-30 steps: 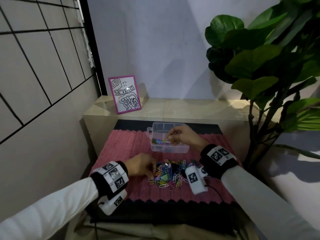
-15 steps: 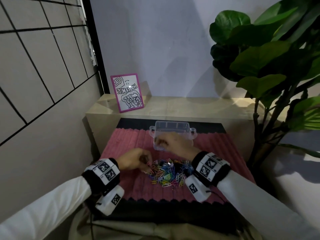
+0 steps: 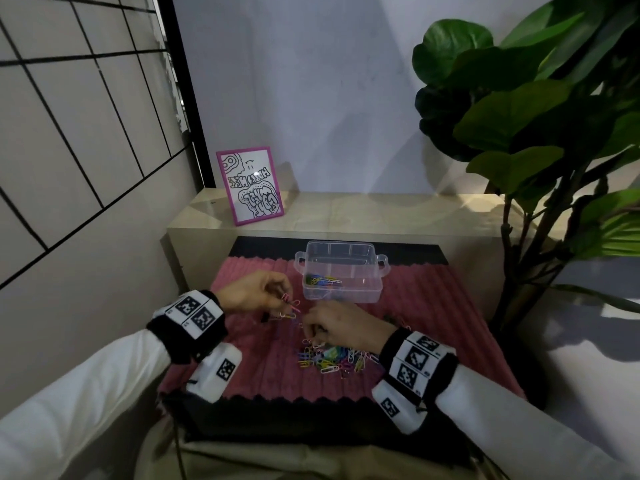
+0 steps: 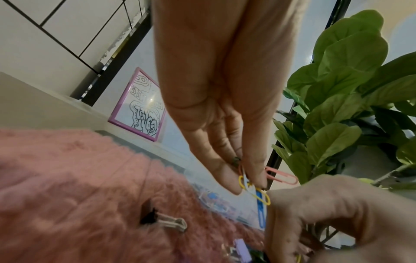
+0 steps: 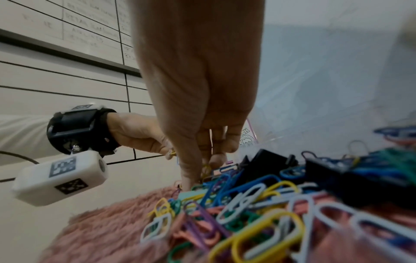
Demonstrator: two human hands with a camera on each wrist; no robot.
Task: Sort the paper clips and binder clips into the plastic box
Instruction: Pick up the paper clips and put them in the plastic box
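Right hand (image 3: 341, 327) is coming back from plastic box (image 3: 341, 271) to near pile (image 3: 332, 358), pinching clips; left hand (image 3: 251, 294) is pinching linked paper clips (image 3: 290, 303).

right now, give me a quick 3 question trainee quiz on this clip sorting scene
1. True or false: the clear plastic box already holds some coloured paper clips.
2. Which hand pinches a small bunch of paper clips above the pink fluffy mat? A left hand B right hand
3. Fill in: a black binder clip with silver handles lies alone on the ____.

Key: 1 true; 2 A; 3 mat
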